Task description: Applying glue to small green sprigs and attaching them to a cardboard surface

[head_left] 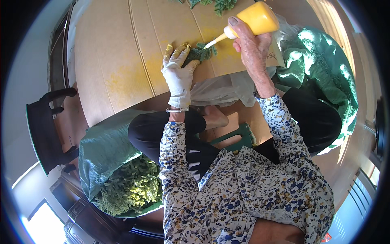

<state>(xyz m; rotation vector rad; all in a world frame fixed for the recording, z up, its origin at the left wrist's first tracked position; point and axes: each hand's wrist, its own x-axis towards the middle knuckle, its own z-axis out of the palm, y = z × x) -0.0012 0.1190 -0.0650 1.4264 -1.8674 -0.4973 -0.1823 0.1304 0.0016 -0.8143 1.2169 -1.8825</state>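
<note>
A small green artificial pine sprig [202, 53] lies on the cardboard sheet [109, 44]. My left hand [177, 77], in a white glove with yellow-stained fingertips, pinches the sprig at its left end between thumb and fingers. Bare, my right hand [255, 51] wraps round a yellow squeeze bottle [260, 18] that is tilted down to the left. The bottle's pale nozzle tip meets or nearly meets the sprig's needles; whether anything comes out cannot be seen. Yellow smears and specks mark the cardboard around both hands.
More green sprigs [223, 5] lie at the cardboard's far edge. An open green bag [105, 142] full of yellow-dusted sprigs [130, 187] stands at lower left. Another green bag [298, 57] bulges at the right. Clear plastic sheeting [227, 87] hangs below the near edge. A black chair [46, 130] stands left.
</note>
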